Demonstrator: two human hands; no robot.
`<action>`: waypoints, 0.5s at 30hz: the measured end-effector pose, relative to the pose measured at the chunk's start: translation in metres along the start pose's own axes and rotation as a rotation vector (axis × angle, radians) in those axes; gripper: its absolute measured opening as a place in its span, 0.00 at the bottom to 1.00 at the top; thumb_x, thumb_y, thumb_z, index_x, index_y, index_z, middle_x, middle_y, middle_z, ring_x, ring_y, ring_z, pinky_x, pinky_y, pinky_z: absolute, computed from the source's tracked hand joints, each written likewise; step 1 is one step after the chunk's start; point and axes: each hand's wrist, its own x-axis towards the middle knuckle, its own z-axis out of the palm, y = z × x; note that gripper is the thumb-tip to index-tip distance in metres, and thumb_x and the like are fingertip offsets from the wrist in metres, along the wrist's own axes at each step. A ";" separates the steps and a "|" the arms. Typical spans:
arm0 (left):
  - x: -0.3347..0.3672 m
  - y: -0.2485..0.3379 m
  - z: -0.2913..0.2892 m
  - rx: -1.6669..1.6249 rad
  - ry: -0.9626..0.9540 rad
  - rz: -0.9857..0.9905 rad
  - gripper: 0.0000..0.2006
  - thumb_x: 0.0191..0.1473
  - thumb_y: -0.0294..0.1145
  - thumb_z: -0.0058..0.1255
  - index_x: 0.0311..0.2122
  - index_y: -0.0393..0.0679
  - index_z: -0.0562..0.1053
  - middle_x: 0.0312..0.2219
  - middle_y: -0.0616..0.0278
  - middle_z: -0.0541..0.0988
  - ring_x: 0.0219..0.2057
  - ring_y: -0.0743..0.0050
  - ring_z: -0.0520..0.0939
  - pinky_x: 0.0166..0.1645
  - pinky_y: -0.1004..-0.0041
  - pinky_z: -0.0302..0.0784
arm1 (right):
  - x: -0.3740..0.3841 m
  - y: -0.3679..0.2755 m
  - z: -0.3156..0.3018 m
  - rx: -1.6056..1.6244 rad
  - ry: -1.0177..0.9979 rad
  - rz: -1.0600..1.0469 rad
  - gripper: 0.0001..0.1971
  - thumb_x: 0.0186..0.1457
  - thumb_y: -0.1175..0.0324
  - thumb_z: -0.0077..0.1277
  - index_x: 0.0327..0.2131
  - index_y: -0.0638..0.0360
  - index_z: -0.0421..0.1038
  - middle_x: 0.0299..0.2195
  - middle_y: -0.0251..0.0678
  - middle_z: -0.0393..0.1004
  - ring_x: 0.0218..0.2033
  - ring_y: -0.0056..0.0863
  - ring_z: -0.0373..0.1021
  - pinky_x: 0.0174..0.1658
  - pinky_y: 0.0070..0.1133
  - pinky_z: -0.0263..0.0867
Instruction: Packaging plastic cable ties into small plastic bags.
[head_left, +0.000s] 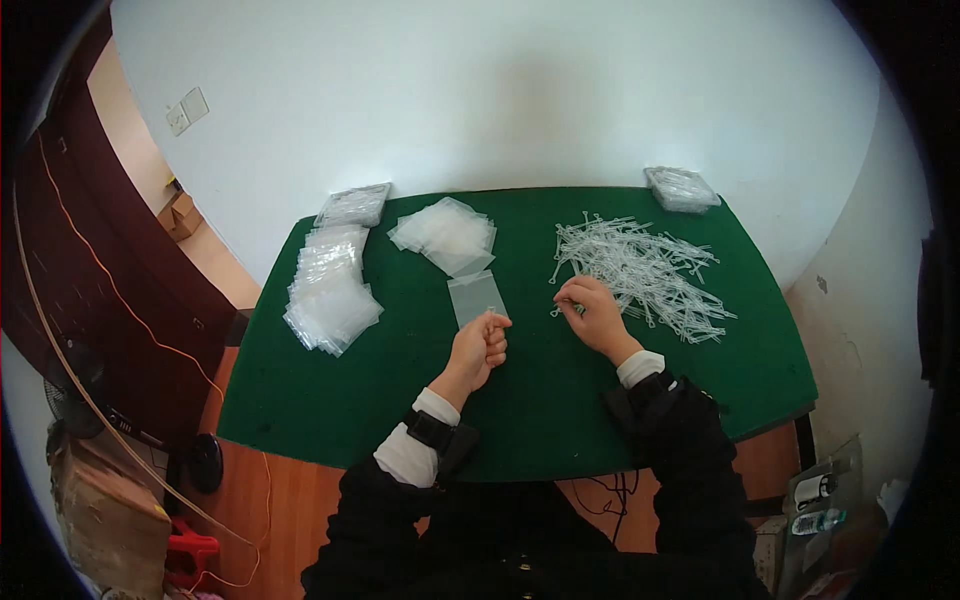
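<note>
Left grip [478, 350] curls closed, clear square plastic bag [476, 292] at 12 o'clock; right grip [598, 315] presses together, translucent thin-stick pile [645, 272] at 2.

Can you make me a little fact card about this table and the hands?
Table: green top
Left hand: curled, at one clear bag; grip unclear
Right hand: fingers bent, by the sticks; grip unclear
Sticks: thin, whitish, in a messy pile
More bags: middle heap, left row
Back corners: left stack, right stack
</note>
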 end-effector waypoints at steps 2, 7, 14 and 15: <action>0.000 -0.001 0.002 -0.010 -0.017 -0.018 0.13 0.59 0.41 0.31 0.32 0.43 0.65 0.14 0.74 0.52 0.14 0.85 0.52 0.17 0.82 0.47 | 0.000 -0.007 0.001 0.056 -0.012 0.017 0.01 0.44 0.76 0.50 0.24 0.59 0.69 0.25 0.34 0.69 0.28 0.33 0.67 0.29 0.24 0.62; -0.011 0.000 0.014 -0.018 -0.120 -0.041 0.13 0.59 0.37 0.30 0.38 0.39 0.64 0.17 0.72 0.59 0.16 0.85 0.56 0.20 0.83 0.52 | 0.002 -0.022 0.002 0.192 -0.032 0.087 0.02 0.47 0.75 0.50 0.25 0.61 0.68 0.22 0.34 0.68 0.22 0.28 0.67 0.23 0.19 0.61; -0.012 -0.009 0.019 -0.047 -0.166 -0.064 0.11 0.59 0.36 0.31 0.38 0.40 0.64 0.21 0.69 0.65 0.18 0.84 0.58 0.23 0.83 0.56 | -0.006 -0.023 0.013 0.458 0.025 0.280 0.03 0.46 0.75 0.51 0.25 0.63 0.68 0.22 0.33 0.70 0.23 0.22 0.69 0.25 0.15 0.63; -0.011 -0.010 0.017 -0.061 -0.167 -0.061 0.11 0.60 0.36 0.31 0.38 0.40 0.64 0.22 0.69 0.65 0.18 0.84 0.58 0.23 0.83 0.56 | -0.006 -0.025 0.014 0.500 0.060 0.277 0.03 0.46 0.76 0.51 0.25 0.63 0.68 0.23 0.33 0.71 0.23 0.21 0.69 0.26 0.15 0.63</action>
